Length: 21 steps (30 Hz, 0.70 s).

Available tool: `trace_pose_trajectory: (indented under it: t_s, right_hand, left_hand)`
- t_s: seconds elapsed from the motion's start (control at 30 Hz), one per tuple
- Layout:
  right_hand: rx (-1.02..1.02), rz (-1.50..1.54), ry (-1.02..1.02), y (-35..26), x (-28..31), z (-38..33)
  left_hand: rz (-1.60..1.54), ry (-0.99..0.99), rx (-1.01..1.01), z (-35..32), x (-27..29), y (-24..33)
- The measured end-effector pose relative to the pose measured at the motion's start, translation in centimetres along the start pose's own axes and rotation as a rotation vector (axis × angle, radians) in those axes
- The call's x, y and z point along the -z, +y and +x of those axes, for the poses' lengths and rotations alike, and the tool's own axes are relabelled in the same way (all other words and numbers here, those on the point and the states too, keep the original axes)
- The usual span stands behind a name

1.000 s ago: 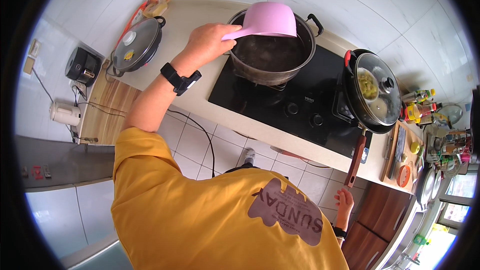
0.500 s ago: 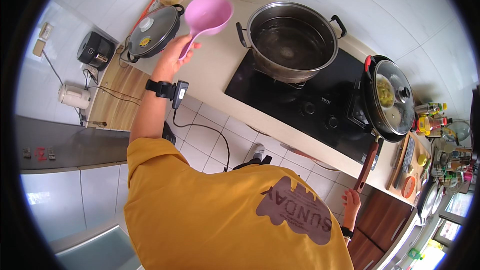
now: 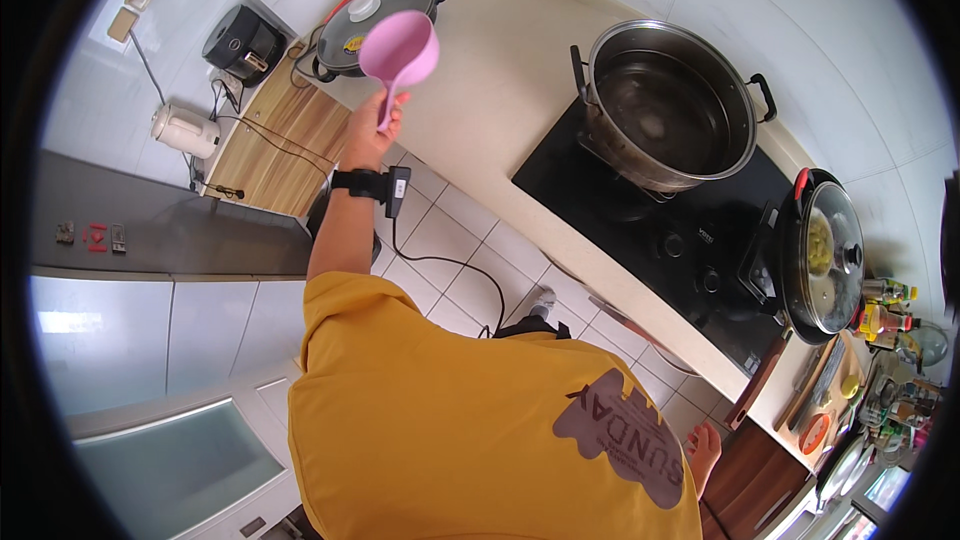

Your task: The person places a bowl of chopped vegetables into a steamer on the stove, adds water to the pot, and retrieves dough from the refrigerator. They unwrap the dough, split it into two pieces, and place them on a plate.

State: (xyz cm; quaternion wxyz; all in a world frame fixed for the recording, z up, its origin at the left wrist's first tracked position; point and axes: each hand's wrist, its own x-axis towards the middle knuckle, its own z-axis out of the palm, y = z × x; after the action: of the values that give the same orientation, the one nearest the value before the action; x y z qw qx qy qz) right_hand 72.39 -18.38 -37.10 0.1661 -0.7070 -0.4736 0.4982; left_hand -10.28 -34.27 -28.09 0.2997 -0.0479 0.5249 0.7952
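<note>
A pink plastic water dipper (image 3: 400, 48) is held up in my left hand (image 3: 373, 128), whose fingers wrap its handle. Its bowl overlaps the near edge of a lidded grey pan (image 3: 372, 22) at the back left of the counter. My right hand (image 3: 704, 450) hangs low at the right, partly hidden by my yellow shirt. Its fingers are loosely bent and hold nothing that I can see. Close above it juts the brown handle (image 3: 757, 380) of a pan with a glass lid (image 3: 833, 258); hand and handle look apart. A large steel pot (image 3: 672, 105) containing water sits on the black cooktop.
The black cooktop (image 3: 640, 230) is set into a pale counter (image 3: 490, 70). Bottles (image 3: 885, 320) and a cutting board (image 3: 822, 390) with a knife are at the right. A black appliance (image 3: 243, 44) and a white kettle (image 3: 186, 131) stand left; a cable (image 3: 450, 260) trails from my left wrist.
The view has turned left, shifting the counter and pots rightward in the picture. My left hand with the dipper has come lower, away from the steel pot. My right hand stays low.
</note>
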Motion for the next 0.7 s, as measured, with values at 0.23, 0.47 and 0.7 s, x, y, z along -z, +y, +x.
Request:
trace_pose_trajectory:
  t_s: [0.23, 0.47, 0.7]
  right_hand:
    - [0.097, -0.166, -0.02, -0.5, -0.9, -0.1]
    - [0.108, 0.013, 0.073, -1.2, -1.5, -2.6]
    - [0.107, 0.082, 0.179, 5.8, 2.8, -4.7]
  left_hand:
    - [0.862, -0.336, -0.919, -8.1, 0.0, 1.8]
    - [0.45, -0.392, -0.374, -12.8, -10.6, 1.5]
    - [0.347, -0.806, -0.081, -26.7, -22.8, -5.0]
